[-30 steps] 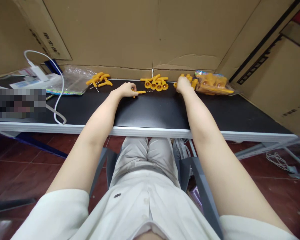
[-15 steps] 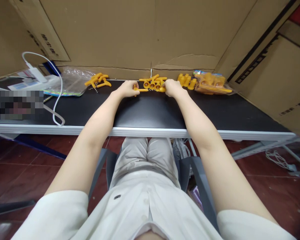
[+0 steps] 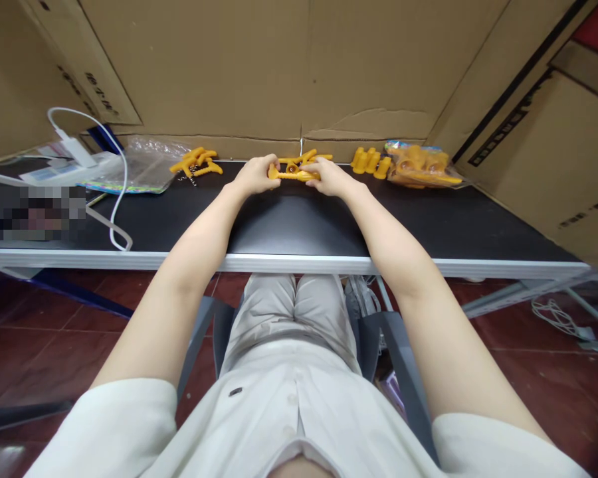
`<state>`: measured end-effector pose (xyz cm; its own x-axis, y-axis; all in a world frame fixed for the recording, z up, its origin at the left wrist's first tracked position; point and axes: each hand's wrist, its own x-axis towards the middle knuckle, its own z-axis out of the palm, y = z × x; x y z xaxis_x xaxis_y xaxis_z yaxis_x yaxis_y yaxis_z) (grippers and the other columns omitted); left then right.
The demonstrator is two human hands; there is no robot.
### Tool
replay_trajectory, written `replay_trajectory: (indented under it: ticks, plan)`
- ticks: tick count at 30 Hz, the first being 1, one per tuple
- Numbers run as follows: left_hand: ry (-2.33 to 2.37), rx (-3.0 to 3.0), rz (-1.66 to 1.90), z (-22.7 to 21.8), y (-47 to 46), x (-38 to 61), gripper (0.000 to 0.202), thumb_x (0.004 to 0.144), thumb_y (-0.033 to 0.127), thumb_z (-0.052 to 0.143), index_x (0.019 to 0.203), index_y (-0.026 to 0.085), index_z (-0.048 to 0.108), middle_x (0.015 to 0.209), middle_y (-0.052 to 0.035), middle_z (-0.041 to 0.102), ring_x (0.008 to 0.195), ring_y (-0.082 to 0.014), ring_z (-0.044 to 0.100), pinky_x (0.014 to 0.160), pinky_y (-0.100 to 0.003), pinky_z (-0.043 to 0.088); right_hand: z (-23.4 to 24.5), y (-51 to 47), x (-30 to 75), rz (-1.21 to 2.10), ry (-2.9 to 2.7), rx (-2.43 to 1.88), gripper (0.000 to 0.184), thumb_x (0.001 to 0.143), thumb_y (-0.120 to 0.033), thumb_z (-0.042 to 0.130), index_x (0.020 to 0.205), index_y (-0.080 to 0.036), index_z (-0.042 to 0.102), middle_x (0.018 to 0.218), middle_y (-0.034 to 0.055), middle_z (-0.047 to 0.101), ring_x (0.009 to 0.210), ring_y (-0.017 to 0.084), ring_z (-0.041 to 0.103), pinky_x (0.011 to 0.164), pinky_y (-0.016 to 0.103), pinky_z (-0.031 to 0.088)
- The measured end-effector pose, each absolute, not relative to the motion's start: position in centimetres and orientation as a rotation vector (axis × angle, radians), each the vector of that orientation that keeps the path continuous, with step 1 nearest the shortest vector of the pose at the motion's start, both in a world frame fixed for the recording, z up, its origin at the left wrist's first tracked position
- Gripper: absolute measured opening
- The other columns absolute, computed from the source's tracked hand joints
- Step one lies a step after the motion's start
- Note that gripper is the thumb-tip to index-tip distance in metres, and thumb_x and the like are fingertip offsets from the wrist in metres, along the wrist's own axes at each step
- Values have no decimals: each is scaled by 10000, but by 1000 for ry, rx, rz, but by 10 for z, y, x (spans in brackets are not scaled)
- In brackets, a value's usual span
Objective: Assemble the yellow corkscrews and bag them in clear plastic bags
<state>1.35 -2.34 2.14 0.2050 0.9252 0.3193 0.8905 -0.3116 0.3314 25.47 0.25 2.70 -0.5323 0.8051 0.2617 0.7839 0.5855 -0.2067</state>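
My left hand (image 3: 259,175) is closed on the handle of a yellow plastic corkscrew (image 3: 288,176), held level just above the black tabletop. Its ribbed shaft points right. At the shaft's right end, my right hand (image 3: 331,178) pinches a yellow sleeve (image 3: 311,176). Shaft and sleeve lie in one line; whether the tip is inside the sleeve I cannot tell. Right behind the hands lie more yellow corkscrew parts (image 3: 307,157), partly hidden by the fingers.
To the left is a pile of yellow T-handles with metal spirals (image 3: 195,161), beside a clear plastic bag (image 3: 147,169) and a white cable (image 3: 124,172). Several yellow sleeves (image 3: 371,161) stand at right, next to a filled bag (image 3: 421,164). Cardboard (image 3: 279,73) walls the back.
My right hand has come left and taken a yellow sleeve from the row behind to the end of the corkscrew's shaft. The left hand keeps its grip, nearly in place.
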Motion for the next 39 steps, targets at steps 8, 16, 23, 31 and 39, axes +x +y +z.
replay_trajectory:
  ticks: [8, 16, 23, 31, 39]
  plan:
    - [1815, 2373, 796, 21, -22, 15, 432, 843, 284, 641, 1249, 181, 747, 1064, -92, 739, 1057, -278, 665, 1008, -365, 502, 26, 10, 259, 146, -2360, -1226, 519, 964, -353, 760, 1448, -171, 717, 1451, 168, 722, 1356, 353, 652, 1225, 504, 479]
    - [1772, 2336, 812, 19, -21, 16, 418, 829, 282, 636, 1214, 177, 761, 986, -64, 713, 975, -249, 644, 966, -352, 505, 32, 6, 263, 94, -2333, -1283, 423, 936, -397, 821, 1324, -242, 756, 1378, 142, 708, 1246, 339, 661, 1123, 498, 542]
    - [1765, 2361, 820, 22, -22, 13, 381, 799, 284, 649, 1155, 195, 754, 941, -49, 696, 941, -242, 629, 937, -351, 501, 30, 4, 260, 346, -2215, -1232, 349, 896, -304, 822, 1217, -181, 768, 1210, 124, 776, 1168, 309, 723, 1110, 484, 580]
    - [1818, 2343, 820, 23, -22, 13, 385, 802, 266, 657, 1169, 199, 752, 1020, -73, 718, 998, -265, 640, 944, -359, 491, 26, 12, 270, 757, -1916, -1174, 535, 710, -286, 999, 1080, -222, 619, 1088, 48, 722, 959, 220, 755, 933, 457, 681]
    - [1777, 2365, 874, 26, -22, 10, 392, 806, 255, 668, 1189, 202, 733, 1039, -75, 721, 1055, -275, 634, 983, -366, 484, 42, -10, 270, 1053, -1771, -1225, 501, 841, -558, 966, 817, -224, 594, 760, 36, 691, 732, 196, 739, 735, 330, 630]
